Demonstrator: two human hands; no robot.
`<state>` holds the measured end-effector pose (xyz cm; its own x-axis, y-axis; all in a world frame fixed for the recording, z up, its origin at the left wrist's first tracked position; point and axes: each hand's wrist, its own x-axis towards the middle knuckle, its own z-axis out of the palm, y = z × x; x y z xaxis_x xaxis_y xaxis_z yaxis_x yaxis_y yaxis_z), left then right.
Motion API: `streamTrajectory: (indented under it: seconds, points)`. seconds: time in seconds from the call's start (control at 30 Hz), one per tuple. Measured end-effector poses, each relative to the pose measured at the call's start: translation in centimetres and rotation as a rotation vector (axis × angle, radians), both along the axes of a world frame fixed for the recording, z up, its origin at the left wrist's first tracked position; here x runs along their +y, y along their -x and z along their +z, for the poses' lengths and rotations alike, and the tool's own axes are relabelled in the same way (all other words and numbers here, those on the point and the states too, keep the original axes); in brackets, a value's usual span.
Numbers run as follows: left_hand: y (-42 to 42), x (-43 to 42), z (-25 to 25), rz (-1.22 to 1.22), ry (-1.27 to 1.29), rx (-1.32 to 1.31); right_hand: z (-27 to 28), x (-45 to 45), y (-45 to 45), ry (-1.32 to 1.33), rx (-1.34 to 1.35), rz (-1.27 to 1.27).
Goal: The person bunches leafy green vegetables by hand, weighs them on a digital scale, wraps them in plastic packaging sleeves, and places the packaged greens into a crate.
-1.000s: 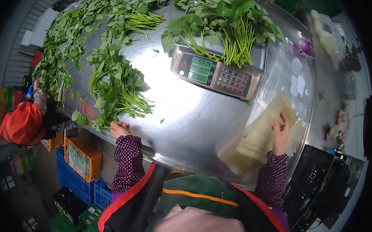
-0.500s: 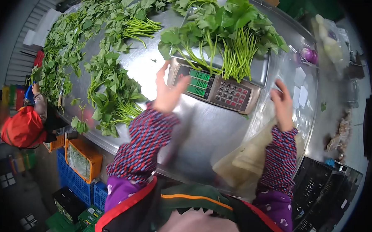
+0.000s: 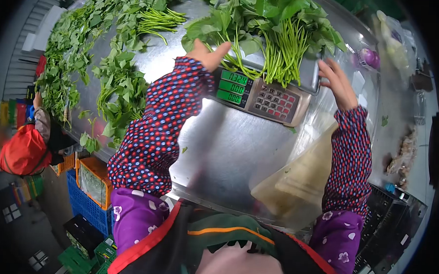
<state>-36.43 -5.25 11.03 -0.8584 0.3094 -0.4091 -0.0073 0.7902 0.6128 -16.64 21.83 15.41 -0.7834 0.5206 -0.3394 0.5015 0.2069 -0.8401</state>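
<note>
A large bunch of leafy greens (image 3: 287, 47) with long green stems lies on the pan of a digital scale (image 3: 275, 102), stems toward me. Its green display (image 3: 234, 86) is lit, and the top line seems to read 0.324. My left hand (image 3: 206, 55) is at the left edge of the bunch, thumb and fingers apart; whether it touches the leaves I cannot tell. To the right of the pan, my right hand (image 3: 338, 83) is held with its fingers stretched out and nothing in them.
More greens (image 3: 121, 91) spread over the metal table's left side. Clear plastic bags (image 3: 296, 179) lie at front right, and a purple onion-like bundle (image 3: 369, 58) is farther back. A person in a red vest (image 3: 25, 148) stands at left, near orange and blue crates (image 3: 92, 180).
My left hand has moved forward to the leaves' edge. My right hand has moved slightly forward and right, nearer the pan. The display's top line has gone from about 0.315 to 0.324.
</note>
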Motion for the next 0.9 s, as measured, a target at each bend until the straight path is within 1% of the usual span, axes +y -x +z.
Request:
streamTrajectory:
  seconds: [0.1,0.13,0.2,0.23,0.3,0.37,0.4,0.43,0.5,0.53,0.57,0.6,0.63,0.67,0.7,0.73,0.77,0.8,0.83,0.87,0.9]
  points:
    - [-1.1,2.3,0.8,-0.128,0.139,0.151,-0.5,0.1,4.3,0.120,-0.104,0.040]
    - [-2.1,2.9,-0.5,-0.108,0.143,0.404,-1.0,-0.6,4.9,0.098,-0.051,-0.008]
    - [-1.6,4.0,-1.2,-0.172,-0.023,0.307,-2.1,-2.0,6.1,0.043,0.046,-0.102]
    - [-1.5,4.5,-1.5,-0.195,-0.107,0.254,-2.7,-3.0,6.9,-0.074,0.043,-0.103]
    - [-1.4,6.8,-2.4,-0.201,-0.080,0.271,-3.8,-4.4,7.7,-0.306,0.043,-0.107]
    - [-1.6,8.8,-4.2,-0.216,-0.310,0.402,-7.2,-3.8,8.9,-0.379,0.196,-0.187]
    - [-2.0,9.5,-3.7,-0.232,-0.526,0.284,-8.3,-3.7,9.3,-0.401,0.259,-0.246]
    - [-2.1,10.4,-4.0,-0.230,-0.647,0.205,-7.2,-4.5,9.1,-0.258,0.319,-0.314]
    - [-3.1,11.8,-3.9,-0.192,-0.918,0.075,-7.0,-4.5,8.9,-0.008,0.471,-0.424]
    - [-4.4,12.1,-3.2,-0.183,-0.922,0.082,-6.2,-4.9,8.2,0.221,0.564,-0.429]
    - [-5.8,12.3,-2.5,-0.173,-0.926,0.089,-5.1,-5.5,6.9,0.282,0.577,-0.493]
    - [-7.3,12.4,-2.4,-0.242,-1.013,0.010,-4.9,-5.6,5.3,0.323,0.628,-0.566]
    - [-9.2,12.2,-1.8,-0.327,-1.003,0.102,-4.0,-6.0,2.6,0.407,0.703,-0.593]
    - [-11.7,11.0,0.5,-0.421,-0.927,0.199,-3.0,-6.4,-1.0,0.419,0.655,-0.691]
    - [-14.4,10.3,1.5,-0.479,-1.035,0.010,-1.6,-7.2,-5.0,0.534,0.814,-0.553]
    - [-17.8,9.2,3.0,-0.544,-0.957,0.203,-0.9,-8.1,-9.1,0.542,0.857,-0.542]
    - [-20.5,9.0,3.6,-0.634,-1.133,0.122,-1.2,-9.2,-13.4,0.552,0.900,-0.624]
    - [-23.6,8.6,3.6,-0.686,-1.143,0.073,-1.6,-10.4,-17.7,0.618,0.913,-0.694]
    - [-26.7,8.2,3.1,-0.739,-1.151,0.029,-2.7,-11.0,-21.9,0.622,0.910,-0.685]
    - [-29.9,7.8,1.5,-0.721,-1.112,-0.063,-3.4,-12.3,-24.5,0.636,0.890,-0.798]
    - [-33.1,7.6,-1.3,-0.707,-1.068,-0.146,-4.4,-13.3,-26.5,0.651,0.877,-0.907]
